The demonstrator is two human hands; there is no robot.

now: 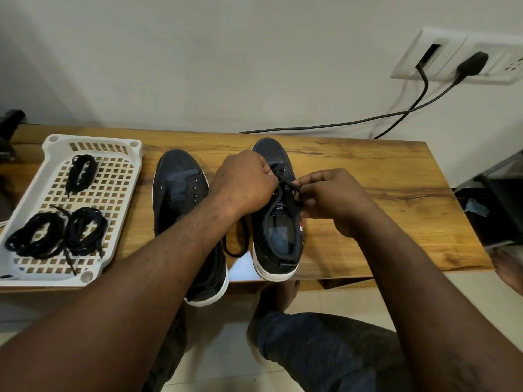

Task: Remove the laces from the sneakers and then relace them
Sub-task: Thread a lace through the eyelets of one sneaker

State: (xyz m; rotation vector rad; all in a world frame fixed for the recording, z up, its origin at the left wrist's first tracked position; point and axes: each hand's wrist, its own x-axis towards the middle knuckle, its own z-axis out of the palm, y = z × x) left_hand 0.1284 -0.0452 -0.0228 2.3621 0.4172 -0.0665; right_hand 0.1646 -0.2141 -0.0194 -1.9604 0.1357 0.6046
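Note:
Two dark navy sneakers with white soles stand side by side on the wooden table, toes pointing away. The left sneaker [181, 199] has bare eyelets and no lace. Over the right sneaker [278, 230] both hands work a black lace [236, 239], whose loose loop hangs down between the shoes. My left hand [243, 182] is curled over the eyelet area and grips the lace. My right hand [334, 199] pinches a lace end at the right-side eyelets.
A white perforated basket [119, 199] at the table's left holds three bundles of black laces [56, 236]. Black cables [396, 114] run from a wall socket [458, 58] behind the table. The table's front edge lies under the shoe heels; my knees are below.

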